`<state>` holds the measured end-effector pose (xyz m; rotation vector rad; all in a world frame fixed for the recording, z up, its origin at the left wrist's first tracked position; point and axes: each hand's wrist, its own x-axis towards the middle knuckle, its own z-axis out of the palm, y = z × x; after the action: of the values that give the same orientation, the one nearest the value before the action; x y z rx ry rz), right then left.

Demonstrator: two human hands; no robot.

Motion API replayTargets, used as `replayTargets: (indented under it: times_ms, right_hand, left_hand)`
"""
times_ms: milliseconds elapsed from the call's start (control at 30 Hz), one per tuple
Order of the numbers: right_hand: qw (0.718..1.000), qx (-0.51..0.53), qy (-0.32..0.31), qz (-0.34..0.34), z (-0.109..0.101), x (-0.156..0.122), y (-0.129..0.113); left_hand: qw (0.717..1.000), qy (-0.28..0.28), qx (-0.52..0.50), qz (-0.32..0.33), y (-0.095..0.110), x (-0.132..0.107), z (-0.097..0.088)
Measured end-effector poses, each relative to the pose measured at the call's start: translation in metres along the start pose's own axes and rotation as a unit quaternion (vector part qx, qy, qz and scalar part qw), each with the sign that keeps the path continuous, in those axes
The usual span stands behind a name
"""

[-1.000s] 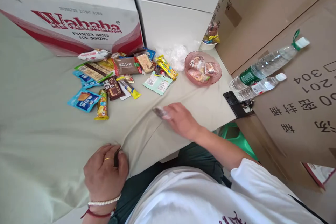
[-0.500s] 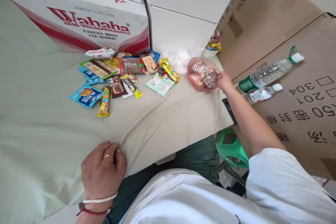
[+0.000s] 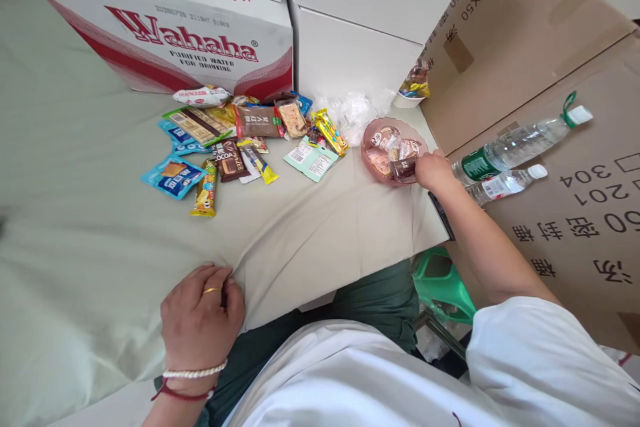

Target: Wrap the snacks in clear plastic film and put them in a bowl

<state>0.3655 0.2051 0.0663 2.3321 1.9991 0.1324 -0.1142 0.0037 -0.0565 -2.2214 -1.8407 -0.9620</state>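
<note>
Since a moment ago, the right hand (image 3: 434,171) has gone from the middle of the green cloth (image 3: 100,247) over to the pink bowl (image 3: 364,147), and now it has dipped a bit lower at the bowl's near side. Its fingers are close together and pinch one end of a brown packet (image 3: 403,169). That packet lies inside the bowl by the near rim, on top of other wrapped treats.

The left hand (image 3: 200,320) has stayed put at the near edge of the table. Its fingers are curled shut on a fold of the green cloth, and wrinkles spread out from it.

A pile of snacks (image 3: 235,140) lies on the cloth to the left of the bowl, near it but not touching. Behind the pile stands a big white and red box (image 3: 190,47). Two water bottles (image 3: 520,143) lie on a brown box just right of the bowl. A black phone (image 3: 443,213) peeks out under the right arm.
</note>
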Motion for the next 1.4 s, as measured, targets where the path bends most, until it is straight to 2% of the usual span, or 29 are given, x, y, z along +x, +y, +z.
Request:
replayTargets:
  times_ms: [67,133,233,333,467,567,667,733,767,833,900,967,1033,1100,1133,1233,1300,1400]
  right_hand:
    - [1.000,-0.001,0.021,0.001,-0.014,0.006,-0.001]
    - [0.997,0.007,0.070,-0.020,-0.030,0.015,-0.012]
    - [0.988,0.031,0.112,-0.105,-0.047,0.034,-0.051]
    - [0.978,0.004,0.080,-0.193,-0.044,0.059,-0.104]
    - [0.966,-0.082,0.008,-0.245,-0.020,0.091,-0.160]
    - [0.963,-0.109,-0.038,-0.243,-0.013,0.106,-0.172]
    - [0.981,-0.038,0.014,-0.191,-0.028,0.106,-0.159]
    - [0.983,0.089,0.073,-0.145,-0.044,0.091,-0.144]
    - [0.972,0.178,0.090,-0.124,-0.051,0.078,-0.137]
    - [0.918,0.378,0.076,-0.090,-0.058,0.041,-0.127]
    - [0.843,0.535,0.014,-0.061,-0.053,-0.003,-0.126]
    - [0.785,0.616,-0.048,-0.036,-0.040,-0.047,-0.133]
    - [0.753,0.653,-0.081,-0.008,-0.021,-0.085,-0.145]
    - [0.733,0.674,-0.086,0.026,-0.002,-0.117,-0.160]
    - [0.727,0.680,-0.086,0.043,0.006,-0.131,-0.168]
    - [0.721,0.682,-0.111,0.055,0.024,-0.164,-0.188]
    - [0.720,0.678,-0.147,0.027,0.029,-0.178,-0.195]
    - [0.704,0.688,-0.175,-0.002,0.026,-0.184,-0.189]
  left_hand:
    - [1.000,0.000,0.001,-0.006,0.000,-0.001,0.001]
    - [1.000,-0.003,0.006,-0.010,0.001,-0.002,0.000]
    - [1.000,-0.002,0.015,-0.016,0.003,-0.002,-0.001]
    - [1.000,0.001,0.025,-0.014,0.005,-0.001,-0.002]
    - [0.999,0.008,0.031,-0.009,0.007,-0.001,-0.003]
    - [0.999,0.015,0.027,-0.008,0.007,-0.002,-0.004]
    - [1.000,0.020,0.015,-0.011,0.008,-0.002,-0.004]
    - [1.000,0.021,0.006,-0.017,0.008,-0.003,-0.004]
    - [1.000,0.021,0.002,-0.023,0.008,-0.003,-0.003]
    - [0.999,0.024,-0.010,-0.038,0.007,-0.004,-0.003]
    - [0.997,0.040,-0.036,-0.051,0.006,-0.007,-0.005]
    - [0.993,0.069,-0.071,-0.066,0.008,-0.009,-0.009]
    - [0.984,0.078,-0.123,-0.106,0.015,-0.008,-0.014]
    - [0.959,0.037,-0.222,-0.175,0.032,-0.001,-0.017]
    - [0.931,0.000,-0.300,-0.208,0.044,0.004,-0.016]
    - [0.795,-0.106,-0.521,-0.292,0.082,0.026,-0.002]
    - [0.736,-0.147,-0.577,-0.323,0.100,0.041,0.012]
    - [0.666,-0.160,-0.631,-0.364,0.106,0.054,0.027]
